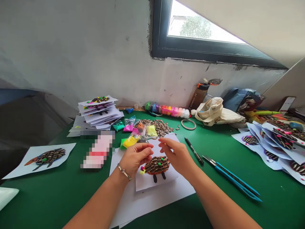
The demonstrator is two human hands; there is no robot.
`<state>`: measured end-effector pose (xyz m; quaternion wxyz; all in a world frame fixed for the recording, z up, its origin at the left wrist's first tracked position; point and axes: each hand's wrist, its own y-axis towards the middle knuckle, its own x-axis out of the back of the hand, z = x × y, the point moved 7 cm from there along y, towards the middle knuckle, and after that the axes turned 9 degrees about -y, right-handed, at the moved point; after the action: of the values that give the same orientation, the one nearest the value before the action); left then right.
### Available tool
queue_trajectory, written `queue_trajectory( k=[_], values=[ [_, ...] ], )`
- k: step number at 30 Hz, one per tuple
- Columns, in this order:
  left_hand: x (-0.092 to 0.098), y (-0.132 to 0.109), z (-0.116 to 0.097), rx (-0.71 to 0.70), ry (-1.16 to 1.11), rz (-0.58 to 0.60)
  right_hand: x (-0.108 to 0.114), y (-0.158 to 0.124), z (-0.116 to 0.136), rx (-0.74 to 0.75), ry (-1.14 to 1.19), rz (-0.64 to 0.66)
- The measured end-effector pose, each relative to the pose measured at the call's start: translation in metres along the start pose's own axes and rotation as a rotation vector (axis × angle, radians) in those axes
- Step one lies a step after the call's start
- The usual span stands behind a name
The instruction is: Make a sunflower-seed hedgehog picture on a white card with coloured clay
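Observation:
My left hand [139, 156] and my right hand [175, 156] hover close together over a paper sheet [145, 184]. Thumb and fingers of both are pinched; whatever they hold is too small to make out, though a yellowish speck shows at the right fingertips. Below them on the sheet is a sunflower-seed picture [157, 166] of an animal with green dots, two black legs and pink and yellow bits at its left end. Larger white paper [126, 203] lies underneath. Just beyond my left hand are bags of coloured clay [131, 140], with loose sunflower seeds [159, 128] behind.
Blue tweezers [235, 181] and a black pen [194, 151] lie right. Stacked seed pictures stand at the back left [100, 113] and right [278, 143]; another picture [47, 158] lies left. Along the wall are a tape ring [188, 124], bottle [199, 95] and cloth bag [214, 113].

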<state>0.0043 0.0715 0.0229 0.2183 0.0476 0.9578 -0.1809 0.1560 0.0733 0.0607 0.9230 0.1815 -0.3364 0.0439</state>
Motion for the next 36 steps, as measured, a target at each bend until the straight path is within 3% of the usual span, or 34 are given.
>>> queue_trajectory(
  k=[8, 15, 19, 23, 29, 33, 36],
  values=[
    [0.0045, 0.0042, 0.0012, -0.044, 0.1, 0.001, -0.0014, 0.0015, 0.0051, -0.01, -0.212, 0.075],
    [0.0005, 0.0011, 0.0021, -0.009, 0.015, -0.004, -0.0061, 0.0, 0.0053, 0.036, -0.043, 0.074],
    [0.0035, 0.0027, 0.0019, -0.029, 0.089, -0.013, -0.0064, 0.0, 0.0039, 0.0, -0.108, 0.102],
    [0.0046, 0.0035, -0.0002, -0.059, 0.112, -0.011, -0.0004, 0.0008, 0.005, -0.02, -0.197, 0.051],
    [0.0022, 0.0018, 0.0031, -0.011, 0.033, -0.021, -0.0051, -0.0004, 0.0065, 0.042, -0.048, 0.081],
    [0.0031, 0.0023, 0.0014, -0.043, 0.136, -0.009, -0.0049, 0.0001, 0.0066, 0.013, -0.175, 0.105],
    [0.0046, 0.003, -0.0025, -0.096, 0.215, -0.012, 0.0009, 0.001, 0.0056, -0.023, -0.229, 0.047]
  ],
)
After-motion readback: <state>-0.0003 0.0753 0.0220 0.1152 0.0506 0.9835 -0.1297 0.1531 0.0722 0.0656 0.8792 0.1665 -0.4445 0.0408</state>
